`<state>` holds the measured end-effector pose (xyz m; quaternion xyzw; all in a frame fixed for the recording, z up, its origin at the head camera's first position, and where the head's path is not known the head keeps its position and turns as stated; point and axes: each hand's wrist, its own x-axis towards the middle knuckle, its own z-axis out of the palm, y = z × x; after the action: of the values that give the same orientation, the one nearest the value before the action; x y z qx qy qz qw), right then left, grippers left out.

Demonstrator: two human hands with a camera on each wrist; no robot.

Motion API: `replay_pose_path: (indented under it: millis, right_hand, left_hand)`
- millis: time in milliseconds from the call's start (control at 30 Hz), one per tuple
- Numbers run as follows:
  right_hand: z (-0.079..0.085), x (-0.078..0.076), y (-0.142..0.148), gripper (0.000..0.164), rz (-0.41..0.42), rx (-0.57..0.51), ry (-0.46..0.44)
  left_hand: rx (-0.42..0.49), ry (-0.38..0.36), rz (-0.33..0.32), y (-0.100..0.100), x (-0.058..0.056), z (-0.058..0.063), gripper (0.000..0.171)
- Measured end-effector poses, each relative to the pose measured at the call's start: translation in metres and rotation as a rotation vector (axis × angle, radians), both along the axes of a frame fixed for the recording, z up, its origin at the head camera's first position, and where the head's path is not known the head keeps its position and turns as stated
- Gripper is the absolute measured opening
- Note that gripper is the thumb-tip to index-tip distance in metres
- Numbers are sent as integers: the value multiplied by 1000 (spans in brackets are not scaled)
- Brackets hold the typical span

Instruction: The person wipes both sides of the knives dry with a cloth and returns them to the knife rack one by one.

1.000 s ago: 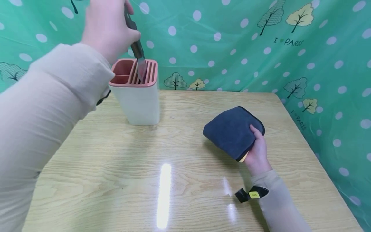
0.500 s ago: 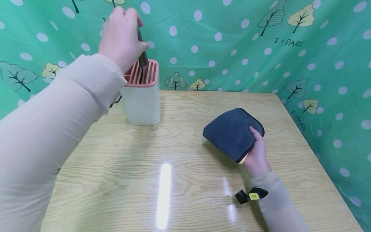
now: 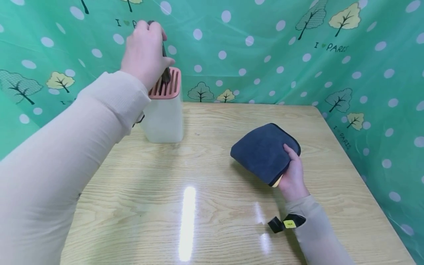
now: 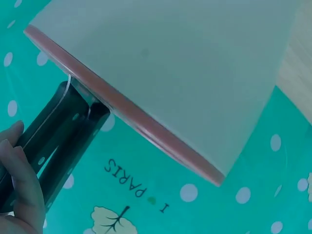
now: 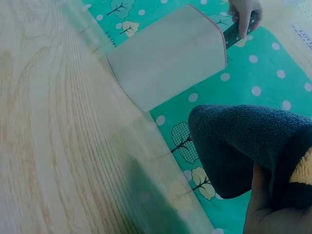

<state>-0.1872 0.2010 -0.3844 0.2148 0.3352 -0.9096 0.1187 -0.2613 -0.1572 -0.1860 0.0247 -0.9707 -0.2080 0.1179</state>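
In the head view my left hand (image 3: 145,53) grips a knife (image 3: 166,75) by its dark handle, over the slotted pink top of a white knife block (image 3: 163,119). The blade is down in the slots and mostly hidden. Two dark riveted handles (image 4: 73,126) show side by side in the left wrist view, the hand's fingers (image 4: 24,180) curled at the outer one, both close to the pink rim. My right hand (image 3: 293,176) holds a folded dark blue cloth (image 3: 263,154) with a yellow inner side, thumb on top, raised over the table.
The knife block stands at the back left of a light wooden table (image 3: 218,213). A green dotted curtain (image 3: 225,44) hangs close behind the table and along its right side. A black strap device (image 3: 286,223) is on the right wrist.
My left hand has come down and to the right with the knife, and its blade has sunk into the block's slots. The right hand and cloth have barely moved.
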Motion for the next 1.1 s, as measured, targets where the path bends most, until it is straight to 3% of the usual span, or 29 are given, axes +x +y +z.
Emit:
replay_pose_path:
  millis: [267,533,833,1100]
  right_hand:
    - [1,2,0,63,34,10,29]
    - [8,-2,-2,68,190,131,123]
    - [16,-29,4,63,404,234,121]
    - [3,-54,12,63,529,374,35]
  left_hand:
    - [-20,11,-8,3,-3,-2,60]
    - [-30,26,-10,2,-1,-2,73]
    - [-1,67,-34,-5,3,-6,74]
    - [23,89,-52,-6,10,-8,73]
